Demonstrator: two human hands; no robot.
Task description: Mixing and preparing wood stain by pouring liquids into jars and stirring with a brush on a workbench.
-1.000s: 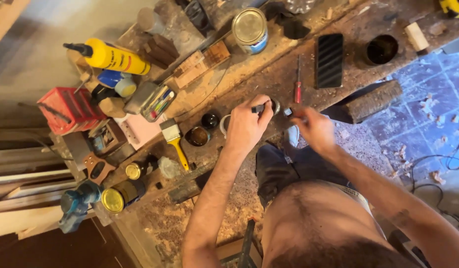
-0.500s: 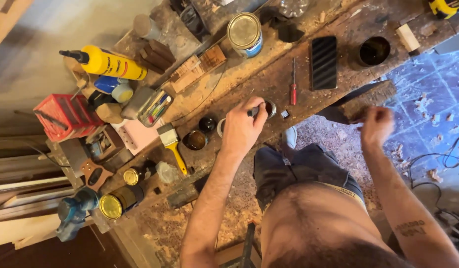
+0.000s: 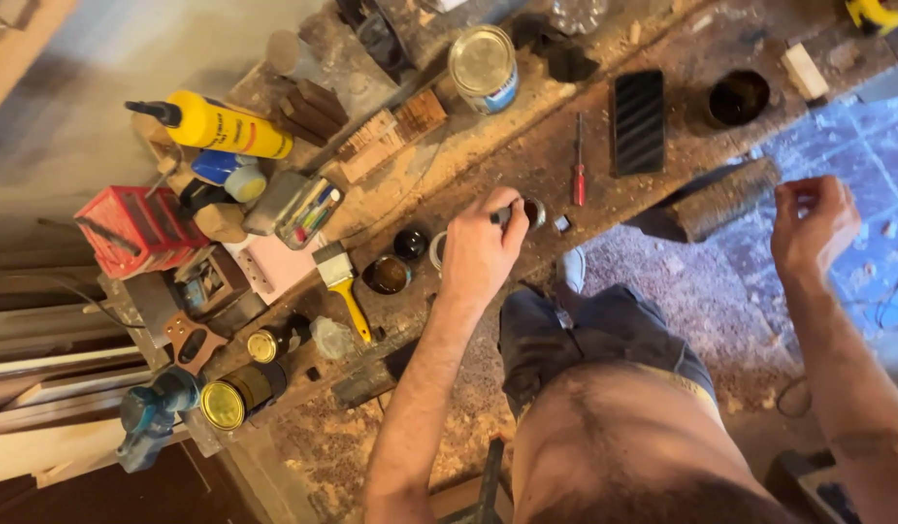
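My left hand (image 3: 480,250) rests on the sawdust-covered workbench (image 3: 526,155). Its fingertips pinch a small dark tool (image 3: 502,215) at the rim of a small open jar (image 3: 534,211). A tiny grey block (image 3: 562,223) lies just right of the jar. A white ring (image 3: 436,250) and two dark little pots (image 3: 411,243) (image 3: 386,275) stand left of that hand. My right hand (image 3: 814,225) hangs in the air off the bench's right edge, over the blue tiled floor, with its fingers loosely curled. Whether it holds anything is unclear.
A red screwdriver (image 3: 579,160), a black ribbed block (image 3: 639,121), a dark cup (image 3: 738,97) and a tin can (image 3: 484,66) lie further back. A yellow-handled brush (image 3: 340,283), yellow glue bottle (image 3: 216,124), red box (image 3: 138,228) and gold-lidded cans (image 3: 224,404) crowd the left. A stiff brush (image 3: 725,199) overhangs the bench edge.
My right hand left the spot beside the jar and swung away to the right, off the bench. My left hand stayed at the jar.
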